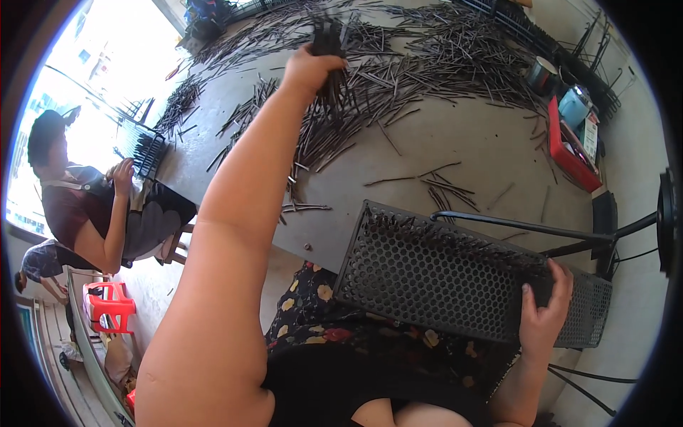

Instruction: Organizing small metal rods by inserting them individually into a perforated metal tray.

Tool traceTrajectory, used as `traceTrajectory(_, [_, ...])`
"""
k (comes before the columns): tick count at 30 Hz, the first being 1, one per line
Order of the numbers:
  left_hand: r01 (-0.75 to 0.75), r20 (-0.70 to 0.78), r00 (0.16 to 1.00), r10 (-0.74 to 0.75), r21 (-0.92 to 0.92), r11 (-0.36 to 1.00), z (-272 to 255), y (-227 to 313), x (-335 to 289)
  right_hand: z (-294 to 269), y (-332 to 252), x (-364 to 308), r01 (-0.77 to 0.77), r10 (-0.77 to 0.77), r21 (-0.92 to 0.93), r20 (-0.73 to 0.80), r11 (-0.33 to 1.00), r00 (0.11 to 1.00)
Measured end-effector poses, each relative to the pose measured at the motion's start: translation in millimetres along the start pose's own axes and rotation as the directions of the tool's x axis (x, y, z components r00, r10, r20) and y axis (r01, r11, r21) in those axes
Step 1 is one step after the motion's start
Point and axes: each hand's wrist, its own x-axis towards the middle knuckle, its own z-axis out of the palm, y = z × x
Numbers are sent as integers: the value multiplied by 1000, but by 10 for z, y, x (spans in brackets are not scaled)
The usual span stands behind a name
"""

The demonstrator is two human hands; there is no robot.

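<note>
My left arm reaches far across the table, and my left hand (313, 70) is closed round a bunch of thin dark sticks (330, 85), smeared by motion at its upper end. Loose sticks of the same kind (391, 78) lie heaped and scattered around it. Close to my body a long black perforated basket (441, 285) sits tilted at the table's near edge, partly over my lap. Dark sticks line its far inner side. My right hand (546, 306) grips the basket near its right end, thumb and fingers on either side of a dark wall.
On the right stand a red tray (573, 158) with a light blue jug (575, 105), a metal pot (542, 75) and a black metal bar (526, 226). At the left a co-worker (85, 192) sits by another black basket (147, 153). Behind is a red stool (109, 306).
</note>
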Motion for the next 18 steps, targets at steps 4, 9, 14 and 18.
traceTrajectory(4, [163,155,984,-88,-585,795,-277,7,235,22,-32,29,29,-29,16,8,999,1000])
traceTrajectory(9, [120,182,983,7,-677,726,-469,57,469,17,27,24,15,-15,13,20,1000,1000])
traceTrajectory(14, [112,266,961,-72,-135,984,-477,251,297,50,38,5,3,0,43,-52,999,999])
traceTrajectory(18, [-590,609,787,-103,790,165,-203,436,-132,52,51,-22,-62,72,132,-75,989,995])
